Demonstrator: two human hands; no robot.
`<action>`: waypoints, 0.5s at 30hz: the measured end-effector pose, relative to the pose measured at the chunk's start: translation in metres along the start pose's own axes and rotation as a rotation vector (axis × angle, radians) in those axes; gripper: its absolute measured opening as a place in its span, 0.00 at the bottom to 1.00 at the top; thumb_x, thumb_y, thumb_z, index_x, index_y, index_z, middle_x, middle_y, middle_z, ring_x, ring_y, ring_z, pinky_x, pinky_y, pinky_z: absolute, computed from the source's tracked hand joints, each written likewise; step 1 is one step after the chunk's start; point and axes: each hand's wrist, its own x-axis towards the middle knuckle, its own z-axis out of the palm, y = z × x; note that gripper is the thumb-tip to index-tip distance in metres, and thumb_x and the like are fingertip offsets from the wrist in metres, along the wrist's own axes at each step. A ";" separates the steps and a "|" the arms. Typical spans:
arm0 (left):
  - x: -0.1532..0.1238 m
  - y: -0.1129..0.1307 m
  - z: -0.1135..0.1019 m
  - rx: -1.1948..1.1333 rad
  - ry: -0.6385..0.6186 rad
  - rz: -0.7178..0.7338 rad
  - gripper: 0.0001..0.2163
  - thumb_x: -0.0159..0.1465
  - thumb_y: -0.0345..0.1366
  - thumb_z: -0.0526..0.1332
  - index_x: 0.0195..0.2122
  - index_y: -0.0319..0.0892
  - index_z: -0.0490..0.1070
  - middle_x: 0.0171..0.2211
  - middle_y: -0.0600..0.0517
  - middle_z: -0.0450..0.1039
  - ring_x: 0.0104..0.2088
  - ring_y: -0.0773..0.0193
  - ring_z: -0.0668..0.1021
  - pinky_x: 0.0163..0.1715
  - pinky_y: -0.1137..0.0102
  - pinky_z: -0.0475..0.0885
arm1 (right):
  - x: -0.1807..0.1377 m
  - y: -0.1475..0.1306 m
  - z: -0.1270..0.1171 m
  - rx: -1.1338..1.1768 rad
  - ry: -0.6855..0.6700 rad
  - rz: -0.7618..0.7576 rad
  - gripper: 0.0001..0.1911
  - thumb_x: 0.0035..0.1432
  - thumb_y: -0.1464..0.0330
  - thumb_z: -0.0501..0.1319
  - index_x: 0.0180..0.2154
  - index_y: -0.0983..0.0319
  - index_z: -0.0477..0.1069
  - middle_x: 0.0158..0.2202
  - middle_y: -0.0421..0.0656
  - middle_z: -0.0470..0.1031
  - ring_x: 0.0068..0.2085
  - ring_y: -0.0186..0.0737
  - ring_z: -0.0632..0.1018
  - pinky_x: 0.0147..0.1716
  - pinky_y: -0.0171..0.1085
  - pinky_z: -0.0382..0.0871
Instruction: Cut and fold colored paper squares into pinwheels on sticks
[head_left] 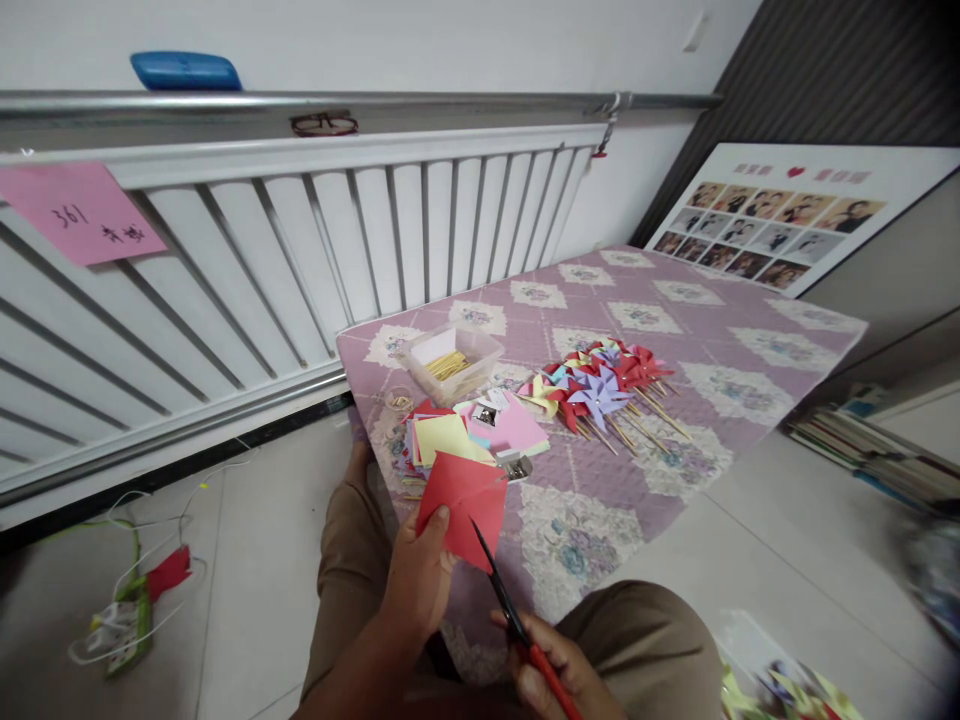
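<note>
My left hand (421, 565) pinches a red square of paper (472, 488) by its left side, thumb on top. A slit runs from its right side toward the middle. My right hand (559, 665) grips a pair of scissors (511, 610) with red handles and dark blades, the tip lying over the lower part of the sheet. Beyond the sheet lies a stack of coloured paper squares (442, 438), yellow on top, beside pink sheets (517, 425). A small box of metal pins (516, 468) sits just right of the red paper.
A clear plastic tub (480, 352) holds thin wooden sticks. Finished paper pinwheels (600, 392) are piled on the patterned tablecloth (585, 540). A white radiator (405, 230) borders the table's far left. A power strip (131, 625) with cables lies on the floor, left.
</note>
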 end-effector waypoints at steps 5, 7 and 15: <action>0.002 -0.002 -0.002 -0.042 -0.023 -0.019 0.15 0.52 0.39 0.69 0.40 0.41 0.74 0.35 0.48 0.78 0.33 0.62 0.79 0.32 0.70 0.72 | 0.001 0.008 -0.001 0.011 -0.061 0.009 0.30 0.56 0.45 0.56 0.49 0.59 0.73 0.27 0.40 0.67 0.28 0.38 0.67 0.31 0.36 0.68; 0.002 -0.003 -0.004 -0.065 -0.030 -0.021 0.16 0.53 0.39 0.69 0.42 0.42 0.74 0.35 0.49 0.78 0.31 0.63 0.78 0.31 0.71 0.71 | 0.001 0.011 -0.001 0.015 -0.077 0.016 0.30 0.56 0.44 0.55 0.49 0.59 0.74 0.26 0.39 0.65 0.27 0.37 0.66 0.31 0.36 0.67; 0.001 -0.005 -0.005 -0.057 -0.028 0.019 0.16 0.54 0.40 0.68 0.42 0.42 0.74 0.36 0.49 0.78 0.32 0.62 0.78 0.32 0.70 0.70 | 0.000 0.011 0.000 -0.008 -0.032 0.018 0.30 0.56 0.45 0.56 0.51 0.58 0.73 0.29 0.42 0.68 0.29 0.41 0.69 0.32 0.38 0.69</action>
